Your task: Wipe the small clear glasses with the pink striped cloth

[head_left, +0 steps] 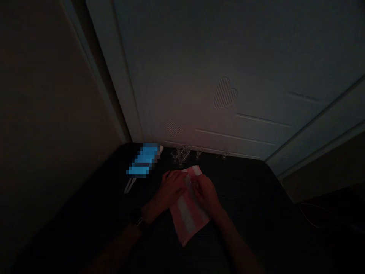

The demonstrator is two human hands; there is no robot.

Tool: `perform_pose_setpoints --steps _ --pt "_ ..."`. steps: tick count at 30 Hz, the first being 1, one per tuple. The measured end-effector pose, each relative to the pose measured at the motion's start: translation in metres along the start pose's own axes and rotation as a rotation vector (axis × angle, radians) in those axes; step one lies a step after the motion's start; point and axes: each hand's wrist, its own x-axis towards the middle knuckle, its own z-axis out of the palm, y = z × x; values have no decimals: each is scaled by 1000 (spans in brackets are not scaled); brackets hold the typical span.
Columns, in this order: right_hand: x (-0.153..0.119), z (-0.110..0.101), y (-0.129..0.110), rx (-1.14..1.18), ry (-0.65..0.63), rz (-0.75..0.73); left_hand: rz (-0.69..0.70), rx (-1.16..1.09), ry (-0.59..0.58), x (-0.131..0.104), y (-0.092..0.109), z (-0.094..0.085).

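Note:
A pink and white striped cloth (189, 213) hangs or lies below both hands, over the dark table. My left hand (173, 186), with a dark watch on its wrist, has its fingers closed on the cloth's upper left part. Close by on the right, my right hand (204, 190) is closed in a pinch at the cloth's upper part. Something small and pale shows between the hands, too dim to make out. Just beyond the cloth stands a cluster of small clear glasses (181, 154).
On the dark table (242, 201), a lit, blurred-out phone or screen (144, 160) with a pale strap lies at the left. One glass (198, 153) and another small clear item (224, 155) are near the back edge, before a pale panel with raised hearts (224, 93).

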Motion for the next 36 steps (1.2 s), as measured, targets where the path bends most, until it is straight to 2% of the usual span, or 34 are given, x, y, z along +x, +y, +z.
perform_pose_setpoints --steps 6,10,17,24,30,36 --pt "0 2 -3 20 -8 -11 11 0 5 0 2 -2" --pt "1 3 -5 21 -9 53 18 6 -8 1 -1 0" --pt "1 -3 -1 13 79 203 26 -10 -21 -1 -6 3" --pt "1 -1 -2 103 25 160 -10 -28 -20 0 -4 4" --pt "1 -3 1 137 83 256 -1 -24 -38 0 -2 -1" --pt "3 -2 -2 184 -6 224 -22 -21 -41 0 -2 0"
